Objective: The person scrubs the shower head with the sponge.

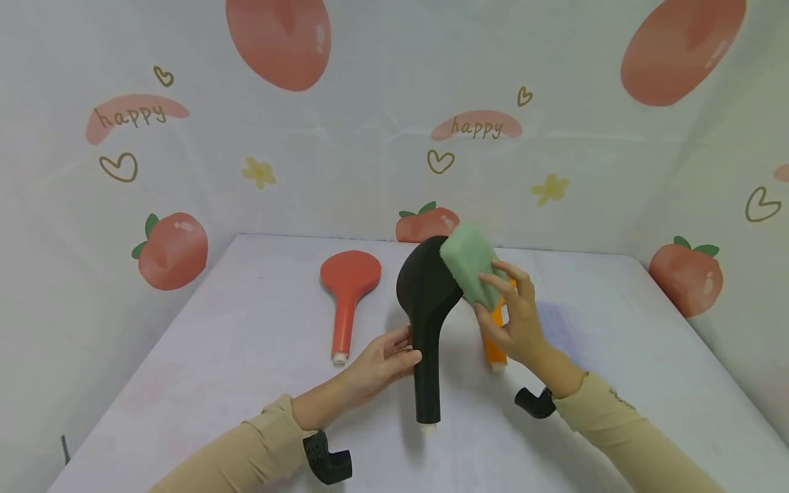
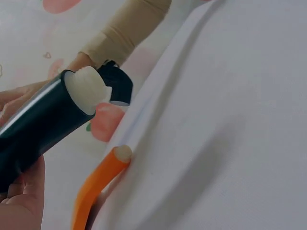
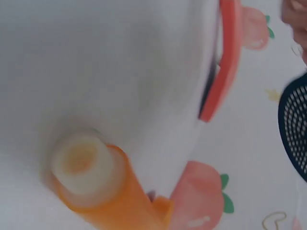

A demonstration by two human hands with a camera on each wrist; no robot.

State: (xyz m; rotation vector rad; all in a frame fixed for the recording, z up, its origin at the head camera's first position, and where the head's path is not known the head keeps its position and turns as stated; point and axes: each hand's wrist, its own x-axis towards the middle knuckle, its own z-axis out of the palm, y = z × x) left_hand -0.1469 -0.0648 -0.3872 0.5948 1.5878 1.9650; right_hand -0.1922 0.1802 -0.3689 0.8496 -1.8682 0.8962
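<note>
My left hand (image 1: pixel 383 363) grips the handle of a black shower head (image 1: pixel 427 322), holding it upright above the table with its round head at the top. The white fitting (image 2: pixel 88 88) at the handle's lower end shows in the left wrist view. A pale green sponge (image 1: pixel 470 263) is pinched between the thumb and fingers of my right hand (image 1: pixel 516 318). In the head view the sponge overlaps the right edge of the black head. Part of the black shower head's dotted face (image 3: pixel 295 124) appears at the right wrist view's right edge.
On the white table (image 1: pixel 246 383) a red shower head (image 1: pixel 348 287) lies left of the black one. An orange shower head (image 1: pixel 495 346) lies to the right, its upper part mostly hidden behind the sponge and right hand. A fruit-printed white sheet (image 1: pixel 357 150) hangs behind.
</note>
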